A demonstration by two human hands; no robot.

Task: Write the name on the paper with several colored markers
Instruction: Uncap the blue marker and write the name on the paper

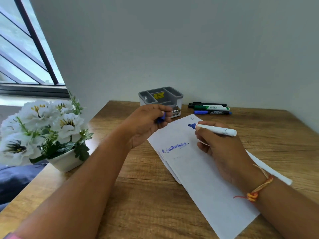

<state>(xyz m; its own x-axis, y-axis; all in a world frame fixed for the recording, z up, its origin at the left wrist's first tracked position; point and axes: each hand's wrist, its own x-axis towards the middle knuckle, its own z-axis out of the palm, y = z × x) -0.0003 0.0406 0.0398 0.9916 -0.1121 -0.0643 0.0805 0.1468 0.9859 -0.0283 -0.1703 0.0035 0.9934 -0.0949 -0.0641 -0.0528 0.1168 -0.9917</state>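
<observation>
White paper sheets [198,173] lie slanted on the wooden table [148,200], with a name in blue ink [174,147] on the top sheet. My right hand [222,149] grips an uncapped white marker with a blue tip [215,130], its tip lifted above the paper and pointing left. My left hand [146,121] hovers over the paper's far left corner, closed around the blue marker cap [161,119]. Three capped markers, black [207,105], green [212,108] and blue [212,112], lie side by side at the back of the table.
A grey desk organiser [160,97] stands against the wall behind my left hand. A white pot of white artificial flowers [43,131] sits at the table's left edge. A window [22,49] is at the far left; the wall closes the back.
</observation>
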